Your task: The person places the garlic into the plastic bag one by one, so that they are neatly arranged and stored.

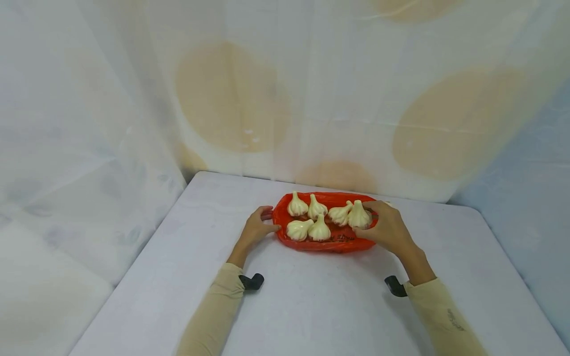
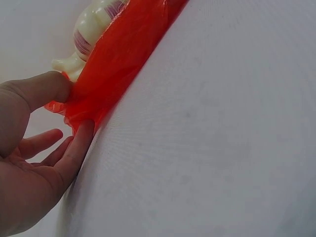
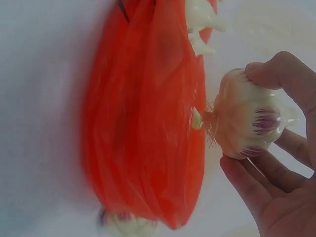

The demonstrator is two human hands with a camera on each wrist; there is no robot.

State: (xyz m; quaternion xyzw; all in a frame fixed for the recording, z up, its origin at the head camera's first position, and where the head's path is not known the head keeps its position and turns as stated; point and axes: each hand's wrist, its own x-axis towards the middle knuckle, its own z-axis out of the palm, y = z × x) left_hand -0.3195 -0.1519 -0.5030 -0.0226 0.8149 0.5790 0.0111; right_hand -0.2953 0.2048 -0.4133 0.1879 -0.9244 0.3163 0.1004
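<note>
A long oval container covered in red plastic (image 1: 327, 247) sits toward the back of the table, with several white garlic bulbs (image 1: 297, 230) inside it. My right hand (image 1: 389, 227) holds one garlic bulb (image 3: 247, 116) between thumb and fingers over the container's right end. Purple streaks mark that bulb, and its roots face the red plastic in the right wrist view. At the left end, my left hand (image 1: 256, 228) grips the red plastic (image 2: 106, 69) with its thumb on the upper edge and its fingers lower down. The container's base is mostly hidden.
Another garlic bulb (image 3: 129, 224) lies on the table just beyond the container's right end, mostly hidden behind my right hand in the head view. The white table (image 1: 320, 306) backs onto a patterned curtain (image 1: 329, 109), with pale curtains at both sides.
</note>
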